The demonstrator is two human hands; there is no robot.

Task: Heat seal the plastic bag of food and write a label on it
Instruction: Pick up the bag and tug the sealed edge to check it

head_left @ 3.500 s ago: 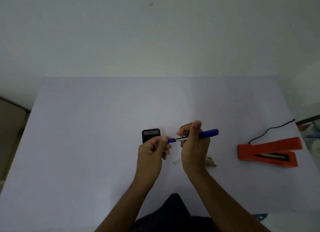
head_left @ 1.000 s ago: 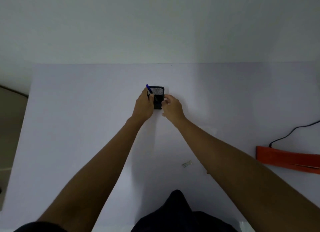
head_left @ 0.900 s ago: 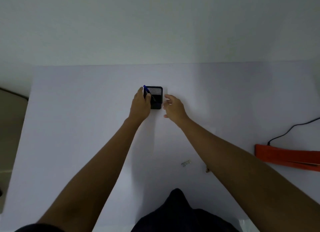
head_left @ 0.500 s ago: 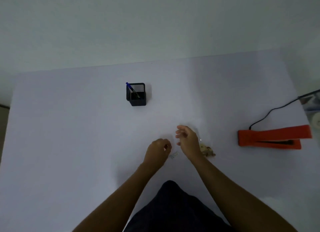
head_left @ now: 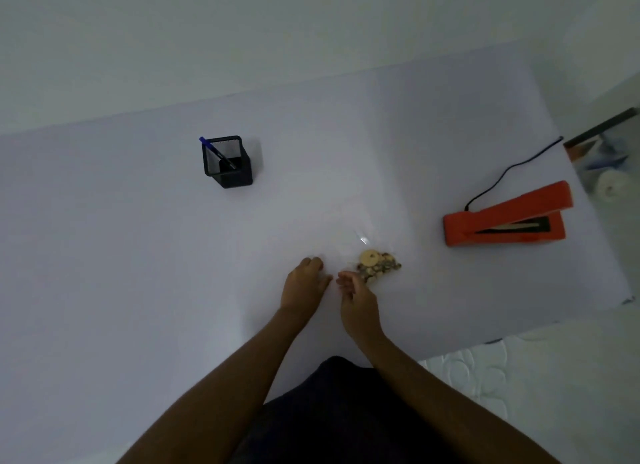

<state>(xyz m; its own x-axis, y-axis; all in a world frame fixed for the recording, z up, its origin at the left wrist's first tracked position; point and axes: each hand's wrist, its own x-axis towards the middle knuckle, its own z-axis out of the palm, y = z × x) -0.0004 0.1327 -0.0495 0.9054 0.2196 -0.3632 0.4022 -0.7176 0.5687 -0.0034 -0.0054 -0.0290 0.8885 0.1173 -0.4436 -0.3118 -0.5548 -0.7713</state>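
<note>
The right hand (head_left: 356,299), fingers loosely curled and holding nothing, is sitting just beside the bag of food (head_left: 377,266) (up and to its right), nearer than the left hand (head_left: 303,287).

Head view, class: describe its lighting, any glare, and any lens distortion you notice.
Head view: dim, bluish light; one small bright glint on the clear plastic bag above the food; the table far edge runs tilted, wide-angle style; the pen holder casts a soft shadow.

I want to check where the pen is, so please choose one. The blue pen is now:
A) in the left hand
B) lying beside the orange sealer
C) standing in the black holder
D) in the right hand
C: the blue pen leans inside the black holder, far from both hands.
</note>
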